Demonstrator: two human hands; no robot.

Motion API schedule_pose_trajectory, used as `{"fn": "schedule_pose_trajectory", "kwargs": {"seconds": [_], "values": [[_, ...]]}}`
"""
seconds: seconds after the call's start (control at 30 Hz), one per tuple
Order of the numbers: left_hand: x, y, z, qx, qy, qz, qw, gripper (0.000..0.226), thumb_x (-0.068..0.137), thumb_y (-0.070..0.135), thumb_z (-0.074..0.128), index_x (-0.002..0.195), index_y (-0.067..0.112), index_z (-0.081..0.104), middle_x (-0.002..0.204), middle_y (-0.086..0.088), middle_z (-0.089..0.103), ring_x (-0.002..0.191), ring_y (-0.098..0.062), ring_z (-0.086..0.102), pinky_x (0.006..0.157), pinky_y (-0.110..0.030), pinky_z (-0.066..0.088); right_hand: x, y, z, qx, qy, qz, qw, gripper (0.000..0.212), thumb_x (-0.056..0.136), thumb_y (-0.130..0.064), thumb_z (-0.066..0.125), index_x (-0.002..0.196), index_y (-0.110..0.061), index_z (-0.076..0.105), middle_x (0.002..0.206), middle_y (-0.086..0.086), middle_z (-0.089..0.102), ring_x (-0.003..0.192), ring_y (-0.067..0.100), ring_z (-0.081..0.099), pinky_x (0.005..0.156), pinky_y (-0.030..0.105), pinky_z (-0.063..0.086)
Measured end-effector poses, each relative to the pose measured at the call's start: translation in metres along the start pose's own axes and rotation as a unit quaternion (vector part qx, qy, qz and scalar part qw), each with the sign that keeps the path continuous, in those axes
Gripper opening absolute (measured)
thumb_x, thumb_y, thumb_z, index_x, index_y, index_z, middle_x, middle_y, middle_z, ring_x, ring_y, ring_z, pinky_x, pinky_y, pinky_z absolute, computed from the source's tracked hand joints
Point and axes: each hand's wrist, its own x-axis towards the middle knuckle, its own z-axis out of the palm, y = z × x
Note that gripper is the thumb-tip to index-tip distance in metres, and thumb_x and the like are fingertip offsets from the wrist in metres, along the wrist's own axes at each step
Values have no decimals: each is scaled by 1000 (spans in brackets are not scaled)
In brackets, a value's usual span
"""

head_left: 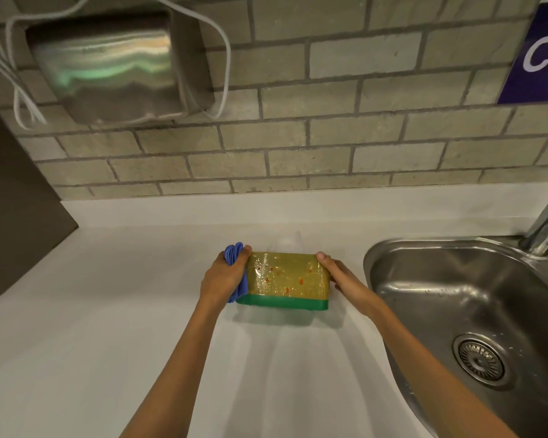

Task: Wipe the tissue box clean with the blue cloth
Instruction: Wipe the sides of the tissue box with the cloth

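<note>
The tissue box (285, 281) sits at the centre of the pale, smooth worktop (108, 311), with the steel sink (456, 295) at its 3 o'clock; the left hand (227, 276) is closed around the bunched blue cloth (234, 257) and presses it to the box's 9 o'clock end, while the right hand (342, 276), fingers curled, braces the 3 o'clock end. The box is a rectangular block, glossy yellow-green with red specks and a green band along its near base. To wipe well, I judge the right hand should hold firm while the soft cloth sweeps flat across the slick top towards 3 o'clock.
</note>
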Motion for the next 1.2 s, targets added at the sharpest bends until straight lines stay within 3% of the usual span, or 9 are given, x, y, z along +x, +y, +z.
{"fn": "schedule_pose_trajectory", "kwargs": {"seconds": [0.27,0.37,0.47,0.57,0.7,0.87,1.0,1.13,1.2], "values": [[-31,-17,27,93,132,209,964,63,93,42,45,149,19,25,140,-13,46,125,-33,43,103,-42,39,13,9,9,78,0,-4,997,98,54,-77,47,125,-8,54,111,11,66,105,22,63,95,36,50],[-40,-19,32,153,152,272,938,65,90,41,48,147,17,28,147,-16,38,129,-35,38,106,-44,37,15,8,10,95,-21,-4,995,94,41,-87,52,111,-23,60,99,-3,70,95,11,66,82,27,52],[-47,-18,40,209,148,322,911,67,86,53,40,144,19,37,151,-20,34,136,-42,32,108,-54,32,16,7,11,114,-34,-4,993,88,47,-81,54,115,-23,58,113,4,67,105,17,64,90,31,51],[-53,-18,45,227,129,335,905,69,88,64,25,141,23,42,152,-17,35,140,-41,27,109,-56,27,15,7,11,113,-19,0,993,75,51,-74,55,107,-24,60,110,6,68,103,21,65,90,33,52],[-51,-34,42,215,160,369,890,59,93,52,29,135,16,52,145,-20,44,134,-44,36,105,-55,35,18,8,10,102,18,7,995,52,74,-60,51,104,-18,58,97,4,65,89,17,63,75,26,51],[-39,-23,44,117,193,260,939,54,93,38,42,144,26,31,151,-17,35,136,-42,33,105,-51,38,21,10,11,97,33,21,995,55,84,-52,49,121,-11,52,106,7,63,99,23,61,84,31,51],[-44,-7,55,214,184,321,904,54,90,39,37,137,15,49,143,-20,47,131,-44,42,102,-56,39,22,10,11,93,47,27,994,59,83,-56,49,121,-11,52,113,12,63,104,27,61,90,35,50],[-54,-36,58,269,165,417,852,53,96,45,25,135,19,49,140,-15,52,136,-32,32,103,-53,38,21,9,7,105,42,31,993,67,76,-60,51,122,-11,52,110,10,64,99,24,63,82,32,52],[-50,-47,50,254,173,418,855,50,96,44,29,135,20,47,140,-16,52,134,-34,35,102,-53,41,21,9,6,101,38,37,993,65,81,-56,50,125,-9,50,109,10,64,98,24,62,82,32,52]]}}
